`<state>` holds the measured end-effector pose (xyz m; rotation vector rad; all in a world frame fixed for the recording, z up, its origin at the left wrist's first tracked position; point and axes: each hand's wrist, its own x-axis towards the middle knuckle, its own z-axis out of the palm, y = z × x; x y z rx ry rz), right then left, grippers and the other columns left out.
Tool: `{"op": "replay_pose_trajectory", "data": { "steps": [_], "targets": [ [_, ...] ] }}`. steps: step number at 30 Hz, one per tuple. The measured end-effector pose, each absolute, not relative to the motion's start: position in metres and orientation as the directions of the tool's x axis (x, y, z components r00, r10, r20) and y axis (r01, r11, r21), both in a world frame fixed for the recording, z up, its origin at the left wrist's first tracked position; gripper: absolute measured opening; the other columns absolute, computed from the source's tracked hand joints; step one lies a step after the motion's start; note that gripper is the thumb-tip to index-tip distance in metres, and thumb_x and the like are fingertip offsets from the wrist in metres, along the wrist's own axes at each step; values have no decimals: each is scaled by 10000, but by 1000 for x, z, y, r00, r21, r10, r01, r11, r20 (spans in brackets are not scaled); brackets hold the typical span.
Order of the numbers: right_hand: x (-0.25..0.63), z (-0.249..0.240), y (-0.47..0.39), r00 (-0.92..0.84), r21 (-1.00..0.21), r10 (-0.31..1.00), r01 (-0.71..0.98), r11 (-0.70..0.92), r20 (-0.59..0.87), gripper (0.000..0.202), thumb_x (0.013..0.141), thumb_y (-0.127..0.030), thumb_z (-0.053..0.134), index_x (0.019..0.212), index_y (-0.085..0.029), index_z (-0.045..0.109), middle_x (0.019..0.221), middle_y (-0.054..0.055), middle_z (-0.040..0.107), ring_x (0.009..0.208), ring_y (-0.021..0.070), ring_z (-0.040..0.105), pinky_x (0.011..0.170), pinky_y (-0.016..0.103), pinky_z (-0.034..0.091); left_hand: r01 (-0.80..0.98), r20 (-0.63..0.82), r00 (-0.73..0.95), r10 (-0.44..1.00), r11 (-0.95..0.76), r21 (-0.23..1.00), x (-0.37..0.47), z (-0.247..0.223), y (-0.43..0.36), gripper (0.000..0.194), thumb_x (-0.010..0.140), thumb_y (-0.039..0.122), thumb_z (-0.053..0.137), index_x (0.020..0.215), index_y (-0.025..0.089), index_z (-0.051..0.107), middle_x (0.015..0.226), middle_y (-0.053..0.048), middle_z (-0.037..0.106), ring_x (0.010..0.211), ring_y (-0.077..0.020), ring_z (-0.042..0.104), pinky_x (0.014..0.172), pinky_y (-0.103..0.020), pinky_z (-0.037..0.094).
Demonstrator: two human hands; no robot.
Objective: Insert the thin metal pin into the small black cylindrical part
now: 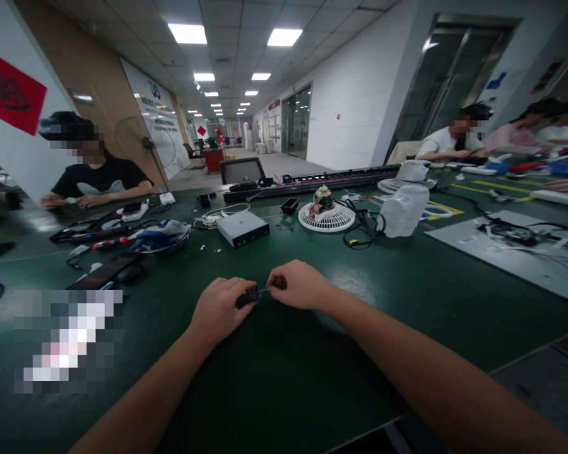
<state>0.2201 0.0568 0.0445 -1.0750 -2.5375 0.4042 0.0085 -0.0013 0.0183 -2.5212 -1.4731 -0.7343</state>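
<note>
Black and mostly covered by fingers, a small part [252, 294] is gripped in the left hand [223, 308], on the near side of the optical drive [243, 228]. Beside it, the right hand [299, 285] pinches a thin-shafted piece [280, 283]; its exact kind is hidden.

i can't tell what the dark bit [281, 284] half hidden in the right hand [299, 285] is; the left hand [221, 309] covers part of a small black piece [252, 294]; a bright patch [71, 340] is blurred into blocks, the red sheet [12, 91] cut off at left
</note>
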Motion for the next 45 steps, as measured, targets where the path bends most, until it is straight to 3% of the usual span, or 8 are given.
{"op": "replay_pose_trajectory", "data": {
  "steps": [3, 12, 19, 26, 31, 34, 39, 45],
  "targets": [
    [220, 44, 58, -617, -352, 752, 668, 656, 232, 180, 791, -283, 580, 857, -230, 739, 776, 12, 725, 696, 155, 639, 617, 250, 433, 860, 476, 383, 792, -493, 129, 8, 18, -1, 283, 804, 230, 679, 1083, 209, 640, 1010, -36, 716, 882, -227, 643, 758, -374, 478],
    [221, 42, 60, -648, -410, 740, 635, 655, 179, 171, 792, -271, 579, 848, -213, 730, 754, 12, 712, 649, 134, 613, 578, 234, 402, 865, 465, 378, 801, -484, 131, 9, 18, -2, 284, 818, 259, 669, 1096, 213, 636, 1019, -38, 711, 884, -225, 631, 771, -374, 470],
    [219, 42, 63, -654, -620, 754, 570, 539, 54, 180, 787, -245, 567, 833, -173, 726, 745, 16, 711, 640, 115, 612, 564, 211, 410, 860, 469, 380, 797, -492, 139, 9, 18, -1, 286, 822, 256, 656, 1104, 212, 636, 1033, -36, 710, 898, -217, 637, 784, -365, 465],
    [220, 43, 63, -533, -450, 846, 747, 489, 33, 172, 778, -344, 594, 786, -223, 717, 757, 8, 699, 649, 134, 586, 545, 239, 359, 889, 434, 333, 837, -432, 152, 9, 18, 0, 287, 815, 270, 655, 1099, 223, 649, 1025, -26, 712, 887, -224, 638, 782, -372, 472],
    [221, 44, 65, -420, -390, 890, 800, 456, 178, 226, 794, -404, 598, 719, -197, 649, 677, 16, 653, 604, 134, 535, 513, 256, 292, 916, 431, 254, 866, -357, 180, 10, 19, 0, 284, 818, 278, 637, 1096, 225, 652, 1035, -31, 714, 907, -230, 649, 806, -377, 480],
    [221, 40, 67, -422, -412, 883, 781, 469, 207, 206, 799, -380, 610, 718, -194, 643, 686, 15, 655, 618, 131, 540, 527, 252, 306, 928, 417, 207, 885, -313, 203, 9, 19, 0, 292, 812, 283, 637, 1098, 229, 652, 1035, -32, 714, 892, -230, 653, 792, -373, 487],
    [215, 29, 66, -547, -480, 829, 701, 528, 114, 231, 773, -427, 671, 918, -257, 728, 874, 13, 709, 749, 158, 618, 598, 246, 394, 935, 396, 173, 902, -277, 221, 9, 19, 0, 286, 814, 311, 632, 1090, 237, 654, 1018, -27, 711, 869, -229, 649, 762, -371, 490],
    [211, 24, 64, -558, -460, 821, 702, 543, 118, 148, 803, -319, 637, 876, -244, 742, 899, 19, 717, 808, 170, 641, 666, 250, 434, 931, 393, 190, 900, -293, 219, 9, 19, 1, 268, 819, 307, 625, 1077, 240, 654, 1018, -23, 710, 877, -225, 645, 775, -364, 486]
  ]
}}
